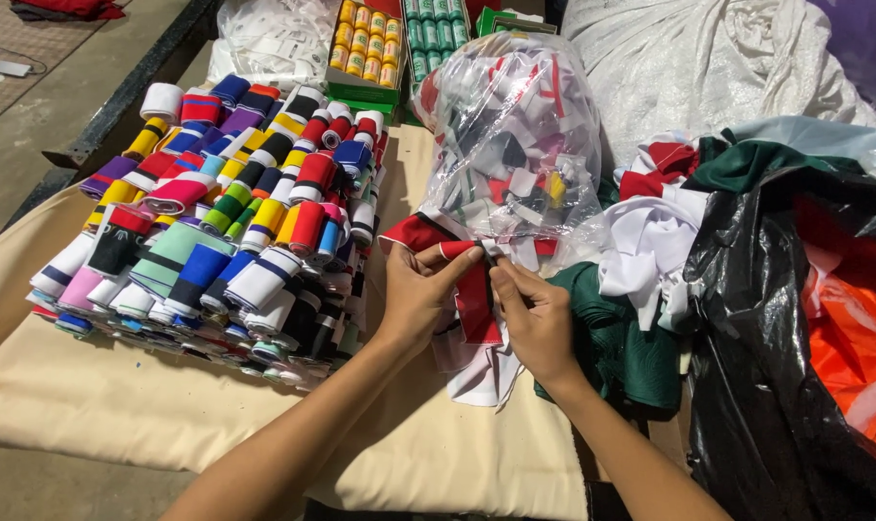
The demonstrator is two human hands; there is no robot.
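Observation:
My left hand (418,294) and my right hand (534,318) meet at the mouth of a clear plastic bag (515,135) stuffed with red, white and black fabric pieces. Both hands pinch a red, black and white fabric strip (476,304) that hangs out of the bag between them. The left fingertips grip its red upper edge, and the right fingers hold it just to the right. White fabric (476,371) spills out below the hands onto the beige cloth-covered table (119,405).
A big stack of rolled multicoloured ribbed bands (225,212) fills the table's left. Boxes of yellow and green thread spools (370,43) stand at the back. Green cloth (621,347), white cloth (650,246) and a black bag (776,386) with orange fabric lie at the right.

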